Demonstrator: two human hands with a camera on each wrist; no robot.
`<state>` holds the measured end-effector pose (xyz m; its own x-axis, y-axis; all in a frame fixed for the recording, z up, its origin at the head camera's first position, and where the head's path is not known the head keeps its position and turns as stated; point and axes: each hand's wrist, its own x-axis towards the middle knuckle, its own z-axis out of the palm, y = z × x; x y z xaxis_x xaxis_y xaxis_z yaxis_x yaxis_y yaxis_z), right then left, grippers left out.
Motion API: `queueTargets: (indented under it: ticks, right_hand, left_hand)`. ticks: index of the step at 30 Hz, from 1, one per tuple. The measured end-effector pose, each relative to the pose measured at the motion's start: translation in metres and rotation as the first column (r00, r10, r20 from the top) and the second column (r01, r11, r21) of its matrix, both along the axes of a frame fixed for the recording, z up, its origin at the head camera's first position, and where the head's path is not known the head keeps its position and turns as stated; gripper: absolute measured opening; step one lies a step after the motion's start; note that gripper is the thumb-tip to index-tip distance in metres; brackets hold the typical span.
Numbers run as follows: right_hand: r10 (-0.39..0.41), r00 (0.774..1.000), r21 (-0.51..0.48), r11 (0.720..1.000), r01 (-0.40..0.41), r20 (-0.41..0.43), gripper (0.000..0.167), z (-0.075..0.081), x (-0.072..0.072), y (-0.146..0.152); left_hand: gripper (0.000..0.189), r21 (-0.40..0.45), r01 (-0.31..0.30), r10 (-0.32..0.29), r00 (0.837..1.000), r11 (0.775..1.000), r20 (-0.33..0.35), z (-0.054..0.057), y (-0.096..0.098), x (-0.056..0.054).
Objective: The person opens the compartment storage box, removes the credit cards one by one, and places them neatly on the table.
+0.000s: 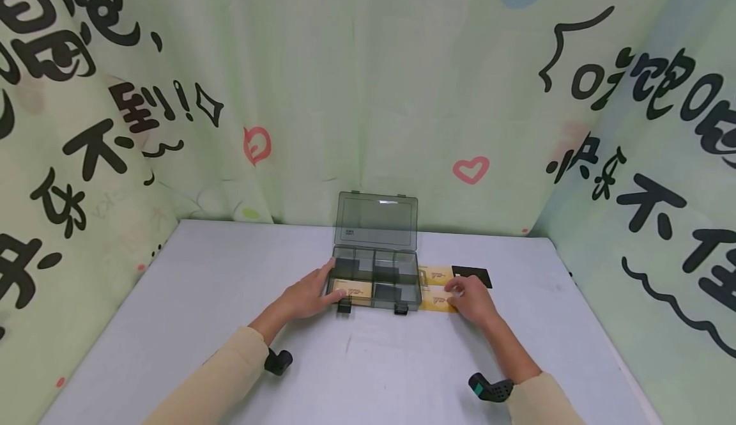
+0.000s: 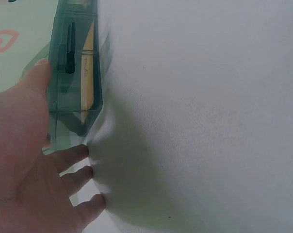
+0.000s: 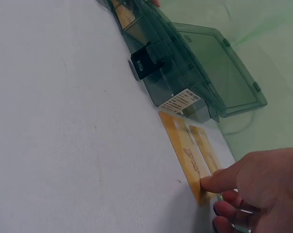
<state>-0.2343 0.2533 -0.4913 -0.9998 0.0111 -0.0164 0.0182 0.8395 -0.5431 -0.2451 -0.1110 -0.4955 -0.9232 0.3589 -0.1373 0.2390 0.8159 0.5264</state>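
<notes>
A yellow printed card (image 1: 435, 301) lies on the desk just beside the right end of a tinted, see-through compartment box (image 3: 161, 90). The right hand (image 1: 474, 300) is on this card: its thumb touches the printed face near the end farther from the box, and the other fingers bend beyond the edge. Whether that grip is clamped on the card or only resting there cannot be told. Behind it lie a second yellow card (image 1: 439, 275) and a black card (image 1: 471, 271), partly covered by the hand; all three sit on the same side, seemingly to be within easy reach of that hand. In the box's front left compartment rests another yellow card (image 1: 358, 288); dark shapes show in other compartments, too dim to identify. The lid (image 1: 376, 220) is raised at the back, which leaves the compartments uncovered from above, and two black latches (image 1: 400, 309) face the person. At the left end, the left hand (image 1: 310, 294) rests against the box, thumb by the front corner, fingers extended and apart, its grip not closed round anything; it probably steadies the box. Both forearms wear cream sleeves (image 1: 230, 361), with a small black camera (image 1: 278, 362) at each wrist. Around the white desk (image 1: 368, 361) hangs a pale green curtain (image 1: 356, 92) with black lettering and red hearts.
</notes>
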Motion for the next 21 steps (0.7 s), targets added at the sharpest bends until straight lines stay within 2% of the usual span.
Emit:
queueTargets:
  ticks: [6,13,21]
  right_hand:
    - [-0.035,0.999,-0.019,0.999,0.036,0.019,0.015,-0.0025,0.0003,0.0009]
    - [-0.053,0.999,-0.143,0.988,0.052,0.003,0.016,0.0009,0.0003,0.0003]
    - [0.006,1.000,-0.244,0.970,-0.006,-0.001,0.022,0.0072,-0.0035,-0.0040]
  left_hand:
    - [0.086,0.006,-0.001,0.001,1.000,1.000,0.014,0.0017,0.0016,0.0003]
    - [0.088,-0.004,-0.003,0.003,1.000,1.000,0.020,0.0003,0.0021,-0.0010]
    - [0.086,0.004,-0.002,0.002,1.000,1.000,0.021,0.0025,0.0007,0.0001]
